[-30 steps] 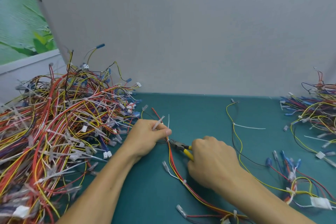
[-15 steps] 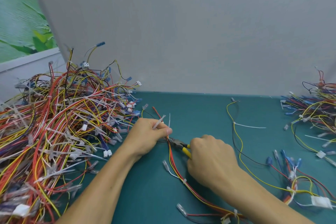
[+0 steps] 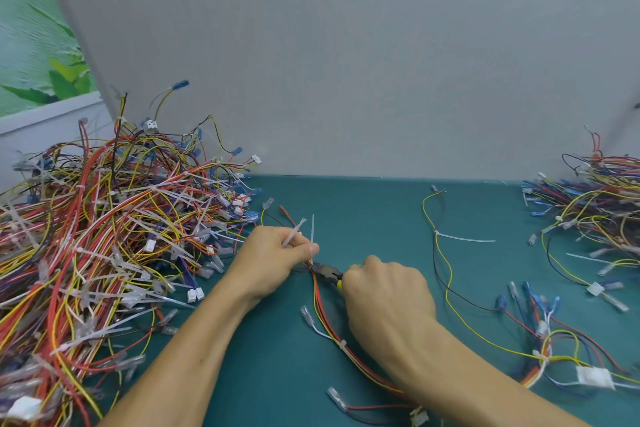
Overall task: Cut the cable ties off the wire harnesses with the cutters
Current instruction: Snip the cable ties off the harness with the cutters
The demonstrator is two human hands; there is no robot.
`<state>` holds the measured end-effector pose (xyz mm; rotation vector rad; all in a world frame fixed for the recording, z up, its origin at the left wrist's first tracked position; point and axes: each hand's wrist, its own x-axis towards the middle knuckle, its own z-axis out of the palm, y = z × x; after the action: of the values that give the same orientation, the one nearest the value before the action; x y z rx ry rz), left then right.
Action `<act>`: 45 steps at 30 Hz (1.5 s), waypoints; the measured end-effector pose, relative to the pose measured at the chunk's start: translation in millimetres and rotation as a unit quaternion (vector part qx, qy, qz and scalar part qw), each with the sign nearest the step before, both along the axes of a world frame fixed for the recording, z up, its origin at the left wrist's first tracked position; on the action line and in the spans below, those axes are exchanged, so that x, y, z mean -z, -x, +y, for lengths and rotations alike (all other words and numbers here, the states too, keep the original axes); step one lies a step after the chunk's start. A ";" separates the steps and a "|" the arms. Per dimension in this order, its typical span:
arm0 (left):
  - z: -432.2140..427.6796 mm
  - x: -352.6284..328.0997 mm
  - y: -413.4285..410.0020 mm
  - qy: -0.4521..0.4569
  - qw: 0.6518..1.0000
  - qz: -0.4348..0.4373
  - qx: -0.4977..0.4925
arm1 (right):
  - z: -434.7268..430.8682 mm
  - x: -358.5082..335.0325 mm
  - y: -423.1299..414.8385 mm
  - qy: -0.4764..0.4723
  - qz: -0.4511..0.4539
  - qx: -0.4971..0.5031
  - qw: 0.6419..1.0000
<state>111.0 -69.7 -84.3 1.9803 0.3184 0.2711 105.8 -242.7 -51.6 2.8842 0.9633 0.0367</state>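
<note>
1. Hands, seen from the head camera: my left hand (image 3: 273, 260) pinches a harness (image 3: 323, 319) of red, orange and yellow wires between thumb and curled fingers, low over the teal table mat (image 3: 363, 211). Thin white plastic cable ties (image 3: 293, 230) stick up out of that grip.
2. My right hand (image 3: 388, 291) is wrapped tight round the yellow handles of the small black-nosed cutters (image 3: 327, 272). Their nose touches the wires just beside my left thumb. I cannot tell whether the blades are closed.
3. From my left hand the harness runs toward me and passes under my right wrist.
4. On my left lies a large tangled pile (image 3: 104, 236) of red, yellow and white wire harnesses bristling with white ties, its edge near my left wrist.
5. At the far right edge sits a smaller heap (image 3: 595, 204) of blue, yellow and red wires, well apart from my hands. Between it and my right hand lies a loose yellow-and-black wire pair (image 3: 446, 274).
6. A plain grey panel (image 3: 346, 62) stands behind the mat.
</note>
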 end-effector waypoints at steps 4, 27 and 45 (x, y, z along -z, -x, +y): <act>-1.1 -1.4 1.6 -0.012 1.000 -0.002 -0.005 | -2.5 -2.2 -4.8 -0.010 0.010 0.007 1.000; -33.0 -48.2 13.2 0.354 0.932 -0.078 -0.020 | -91.5 8.4 -46.6 -0.164 -0.080 0.008 0.983; -73.5 -26.5 23.7 -0.368 0.894 0.066 0.247 | -101.8 31.7 23.5 -0.148 -0.149 -0.231 0.950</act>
<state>87.3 -143.3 -57.8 2.7489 -0.2597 -0.0991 82.3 -344.5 -83.3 2.6973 1.6544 0.6851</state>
